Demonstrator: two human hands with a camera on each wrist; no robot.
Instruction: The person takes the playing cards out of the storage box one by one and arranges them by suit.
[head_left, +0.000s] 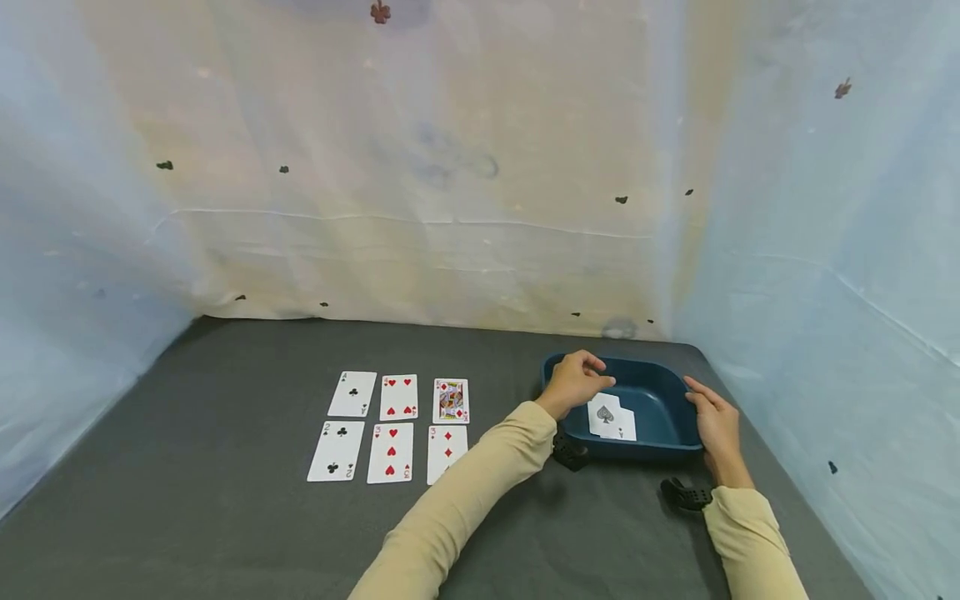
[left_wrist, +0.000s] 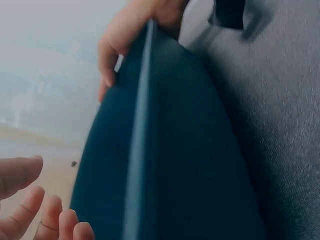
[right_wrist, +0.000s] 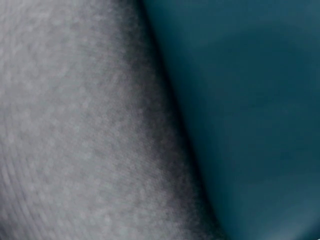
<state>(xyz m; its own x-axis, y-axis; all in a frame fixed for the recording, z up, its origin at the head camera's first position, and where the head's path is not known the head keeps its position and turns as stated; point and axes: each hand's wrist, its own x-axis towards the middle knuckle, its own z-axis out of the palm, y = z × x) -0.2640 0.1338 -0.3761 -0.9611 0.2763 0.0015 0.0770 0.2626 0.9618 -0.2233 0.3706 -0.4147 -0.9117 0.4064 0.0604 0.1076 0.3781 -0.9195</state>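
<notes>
A dark blue rectangular tub (head_left: 660, 417) stands at the right of the table. My left hand (head_left: 576, 383) hovers over its left part. In the left wrist view, that hand's thumb and fingers (left_wrist: 50, 220) are apart, with nothing between them. My right hand (head_left: 716, 425) grips the tub's right rim, thumb at the edge and fingers outside. Inside the tub lie an ace of spades (head_left: 603, 414) and another white card (head_left: 627, 426), overlapping. The right wrist view shows only the tub's wall (right_wrist: 250, 125) beside the grey cloth; the right hand is out of that view.
Left of the tub, face-up cards lie in two rows: ace of clubs (head_left: 352, 393), a hearts card (head_left: 399, 397), king of diamonds (head_left: 451, 402), then two of clubs (head_left: 336, 451), three of hearts (head_left: 390, 453), three of diamonds (head_left: 447, 446) partly behind my left sleeve (head_left: 465, 500). Pale sheeting (head_left: 420, 250) surrounds the table.
</notes>
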